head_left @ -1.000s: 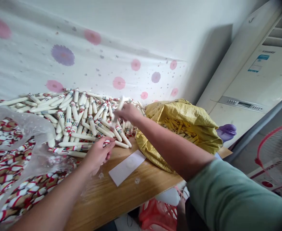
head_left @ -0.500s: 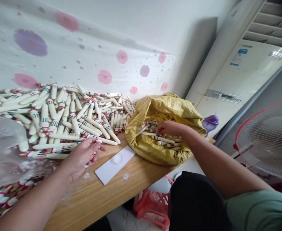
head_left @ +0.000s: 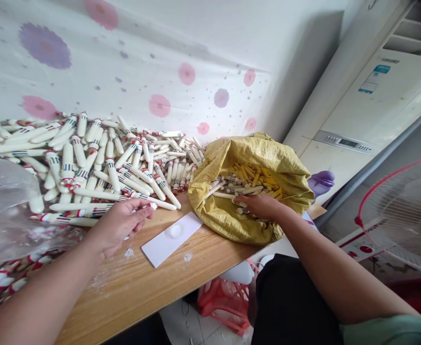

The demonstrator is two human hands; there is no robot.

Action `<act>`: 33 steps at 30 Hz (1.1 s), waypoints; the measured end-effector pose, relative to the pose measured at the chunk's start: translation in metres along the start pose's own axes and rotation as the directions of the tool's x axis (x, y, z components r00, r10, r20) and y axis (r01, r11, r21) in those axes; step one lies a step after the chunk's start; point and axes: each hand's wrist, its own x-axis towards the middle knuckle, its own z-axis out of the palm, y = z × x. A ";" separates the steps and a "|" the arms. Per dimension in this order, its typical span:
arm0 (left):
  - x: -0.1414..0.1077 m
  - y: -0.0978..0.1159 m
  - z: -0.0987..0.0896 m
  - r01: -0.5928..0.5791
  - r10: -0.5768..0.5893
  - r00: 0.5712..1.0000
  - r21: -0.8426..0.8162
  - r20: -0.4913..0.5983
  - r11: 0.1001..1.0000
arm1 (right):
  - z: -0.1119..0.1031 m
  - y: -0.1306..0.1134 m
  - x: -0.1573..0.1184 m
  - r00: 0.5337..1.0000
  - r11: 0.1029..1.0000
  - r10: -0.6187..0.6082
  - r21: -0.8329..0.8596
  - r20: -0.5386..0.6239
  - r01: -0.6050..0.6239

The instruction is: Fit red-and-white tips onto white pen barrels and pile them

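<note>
My left hand [head_left: 126,223] is over the wooden table [head_left: 138,292], its fingertips pinched on a small white piece [head_left: 153,206]. Beside it is a white card [head_left: 172,239] with a round white blob on top. My right hand [head_left: 259,206] reaches into a yellow woven sack [head_left: 228,230], down among white pens with coloured stripes; its fingertips are partly hidden there, so what they grip cannot be made out. Yellow pens [head_left: 255,175] lie deeper in the sack. A large heap of white pens [head_left: 113,175] spreads behind my left hand.
Clear plastic [head_left: 5,215] and small red-and-white parts [head_left: 7,285] are at the left. A red plastic stool [head_left: 225,302] stands below the table edge. A fan [head_left: 404,211] and a tall white appliance [head_left: 354,115] are at the right.
My right hand has moved lower into the sack, among the white pens, uncovering more yellow pens. My left hand keeps its pinch. The view has shifted slightly.
</note>
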 end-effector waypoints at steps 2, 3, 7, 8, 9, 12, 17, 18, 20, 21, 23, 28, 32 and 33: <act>-0.001 -0.001 0.000 -0.002 0.001 1.000 0.016 0.025 1.000 | -0.006 0.002 -0.007 0.992 0.954 -0.127 0.273 -0.018 0.127; -0.001 -0.002 0.001 -0.010 0.009 0.999 0.024 0.049 1.000 | -0.009 0.001 -0.011 0.983 0.874 -0.175 0.449 -0.061 0.184; -0.002 -0.003 0.003 -0.055 0.049 0.988 0.042 0.145 0.998 | -0.023 -0.027 -0.019 0.944 0.227 -0.205 0.925 -0.260 0.304; -0.001 -0.003 0.003 -0.059 0.051 0.986 0.048 0.157 0.997 | -0.025 -0.040 -0.019 0.933 0.095 -0.215 0.945 -0.288 0.314; -0.001 -0.004 0.004 -0.062 0.052 0.985 0.057 0.165 0.996 | -0.027 -0.056 -0.018 0.921 0.007 -0.230 0.946 -0.314 0.324; 0.001 -0.008 0.004 -0.087 0.070 0.981 0.090 0.179 0.992 | -0.027 -0.103 -0.009 0.899 0.000 -0.225 0.923 -0.375 0.385; 0.003 -0.010 0.004 -0.115 0.085 0.975 0.144 0.204 0.983 | -0.018 -0.149 0.011 0.892 0.293 -0.212 0.844 -0.400 0.449; 0.003 -0.010 0.003 -0.117 0.084 0.975 0.154 0.205 0.981 | -0.015 -0.153 0.016 0.892 0.350 -0.228 0.821 -0.391 0.450; 0.002 -0.010 0.003 -0.121 0.081 0.972 0.171 0.221 0.978 | -0.012 -0.157 0.025 0.891 0.461 -0.242 0.762 -0.385 0.454; 0.002 -0.010 0.003 -0.120 0.078 0.970 0.175 0.230 0.977 | -0.011 -0.158 0.028 0.891 0.520 -0.240 0.724 -0.386 0.453; 0.002 -0.010 0.003 -0.116 0.072 0.968 0.178 0.239 0.977 | -0.011 -0.160 0.034 0.895 0.616 -0.228 0.655 -0.383 0.438; 0.001 -0.008 0.005 -0.122 0.073 0.968 0.197 0.239 0.973 | -0.014 -0.163 0.039 0.913 0.601 -0.236 0.688 -0.333 0.406; 0.003 -0.008 0.005 -0.128 0.069 0.965 0.230 0.252 0.965 | -0.012 -0.163 0.043 0.927 0.573 -0.174 0.731 -0.333 0.370; 0.003 -0.008 0.005 -0.129 0.068 0.965 0.237 0.252 0.963 | -0.011 -0.162 0.043 0.934 0.565 -0.164 0.746 -0.319 0.354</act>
